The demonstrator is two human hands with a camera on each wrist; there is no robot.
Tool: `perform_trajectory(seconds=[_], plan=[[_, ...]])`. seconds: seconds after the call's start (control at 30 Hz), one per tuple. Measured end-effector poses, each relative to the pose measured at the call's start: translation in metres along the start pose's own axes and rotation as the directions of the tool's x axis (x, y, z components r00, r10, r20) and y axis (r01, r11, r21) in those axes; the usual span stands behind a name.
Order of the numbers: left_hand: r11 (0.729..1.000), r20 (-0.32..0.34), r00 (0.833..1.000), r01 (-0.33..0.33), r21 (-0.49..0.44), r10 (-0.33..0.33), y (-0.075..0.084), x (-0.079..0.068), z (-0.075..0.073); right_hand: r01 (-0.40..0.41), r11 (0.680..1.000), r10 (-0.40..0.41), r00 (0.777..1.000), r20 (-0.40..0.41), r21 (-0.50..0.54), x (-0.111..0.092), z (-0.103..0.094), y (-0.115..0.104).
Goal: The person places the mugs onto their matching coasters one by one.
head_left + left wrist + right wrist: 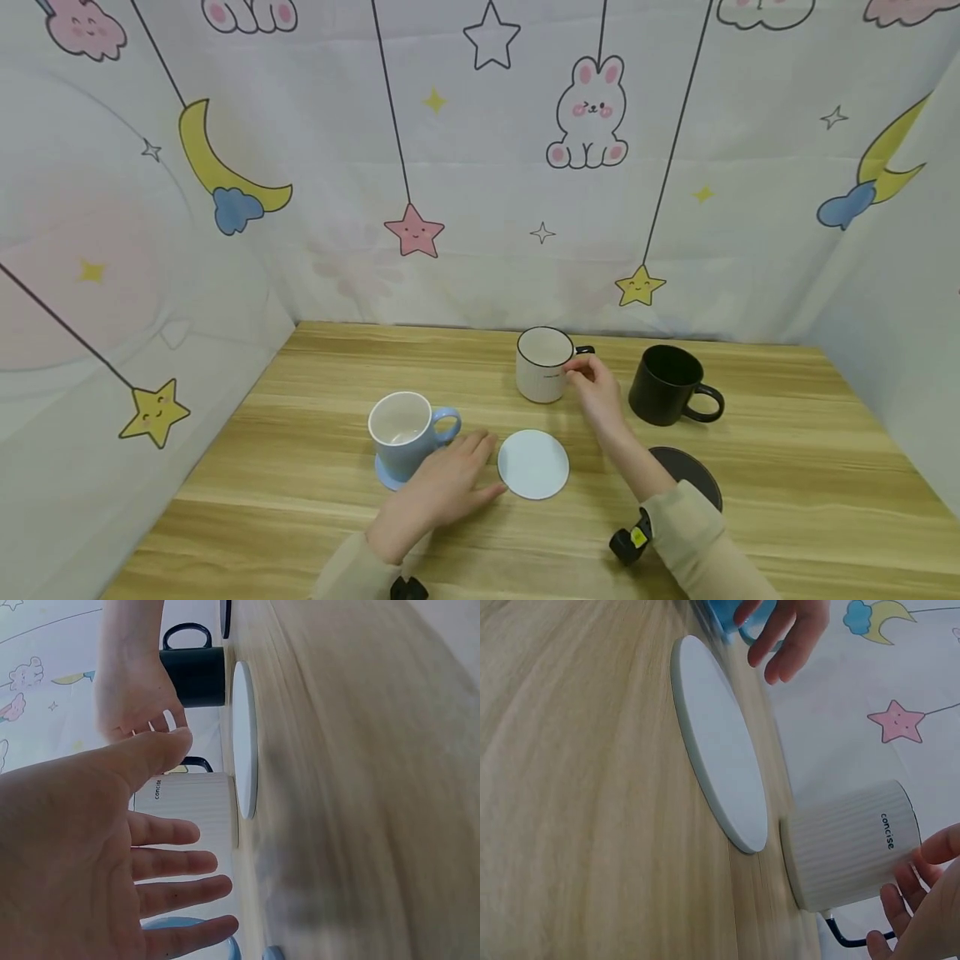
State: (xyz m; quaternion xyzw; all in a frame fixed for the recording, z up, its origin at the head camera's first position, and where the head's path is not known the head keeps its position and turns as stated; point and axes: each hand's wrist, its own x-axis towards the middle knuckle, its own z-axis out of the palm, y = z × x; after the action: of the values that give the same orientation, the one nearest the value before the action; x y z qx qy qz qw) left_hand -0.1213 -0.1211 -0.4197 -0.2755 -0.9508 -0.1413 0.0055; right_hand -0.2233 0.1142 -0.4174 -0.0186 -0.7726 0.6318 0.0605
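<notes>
A white ribbed mug [538, 382] with a dark rim and black handle stands upright toward the back of the table. My right hand [597, 396] is at its right side by the handle, fingers loosely bent and fingertips at the rim; a firm grip does not show. A pale round coaster [533, 465] lies in front of that mug. Left of it, my left hand [448, 482] spreads its fingers low over the table, holding nothing, close to a light blue mug [408, 458]. That mug stands on a blue coaster [384, 477], its handle toward the hand.
A black mug [660, 390] stands at the right, its handle pointing right. Nearer, a black round coaster [688, 468] is partly covered by the right forearm. A printed cloth [480, 167] hangs behind the wooden table [300, 467] and along its sides.
</notes>
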Motion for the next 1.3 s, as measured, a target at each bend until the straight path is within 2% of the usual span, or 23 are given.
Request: perform_trajectory(seconds=[0.37,0.8,1.03,1.3], plan=[[0.999,0.033,0.999,0.037,0.010,-0.037,0.000,0.009,0.001,0.036,0.999,-0.038,0.998,-0.050,-0.028,0.012,-0.005,-0.001],[0.995,0.109,0.989,0.099,-0.028,-0.095,0.000,0.014,0.004,0.094,0.992,-0.102,0.991,-0.092,-0.089,0.030,-0.009,0.004],[0.993,0.136,0.986,0.106,-0.061,-0.097,0.001,0.018,0.005,0.085,0.989,-0.099,0.988,-0.117,-0.122,0.036,-0.011,0.007],[0.993,0.178,0.979,0.112,-0.045,-0.103,0.003,0.023,0.008,0.084,0.986,-0.103,0.985,-0.137,-0.144,0.040,-0.014,0.006]])
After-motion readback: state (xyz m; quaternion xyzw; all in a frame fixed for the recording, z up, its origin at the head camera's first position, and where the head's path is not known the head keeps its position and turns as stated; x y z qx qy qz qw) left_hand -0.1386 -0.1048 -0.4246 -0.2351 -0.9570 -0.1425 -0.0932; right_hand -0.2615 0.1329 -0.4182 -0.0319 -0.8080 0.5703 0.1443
